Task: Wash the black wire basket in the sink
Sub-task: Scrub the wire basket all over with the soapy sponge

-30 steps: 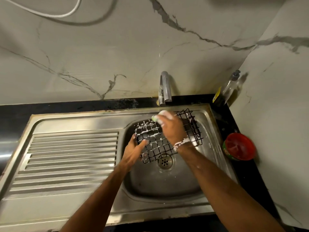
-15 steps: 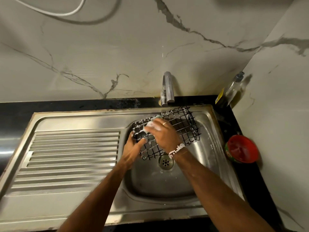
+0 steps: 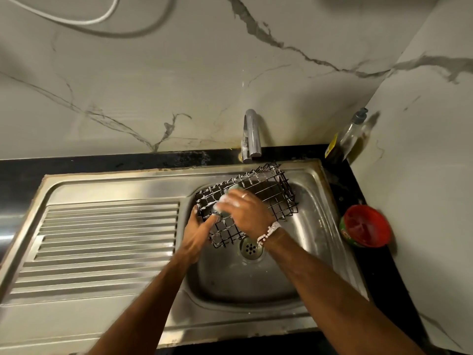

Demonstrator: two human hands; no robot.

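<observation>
1. Your left hand point(image 3: 198, 233) grips the near left edge of the black wire basket point(image 3: 266, 198), thumb hooked over the mesh and fingers curled round the rim, much as it did a second ago.
2. Your right hand point(image 3: 243, 212) is pressed together around a soapy sponge point(image 3: 225, 201) and bears it down on the basket's left part. A second ago that hand was at the basket's far edge, close under the tap point(image 3: 252, 135); since then it has slid towards you and to the left, and it now sits just beside your left thumb.
3. The basket is held tilted over the sink point(image 3: 256, 285), its near left corner low beside the drain point(image 3: 251, 248) and its far right corner raised towards the sink's back rim. It has kept much the same place and tilt across the three moments.
4. White foam clings to the wires at the left end; the right end shows bare black wire, now uncovered where your hand was earlier.
5. A beaded bracelet point(image 3: 268, 233) sits on your right wrist, and a ring shows on one finger.
6. On the dark desk point(image 3: 358, 190) to the right, a red round container point(image 3: 366, 225) and a pump bottle point(image 3: 348, 135) stand where they stood before.
7. The ribbed drainboard point(image 3: 102, 242) lies to the left.
</observation>
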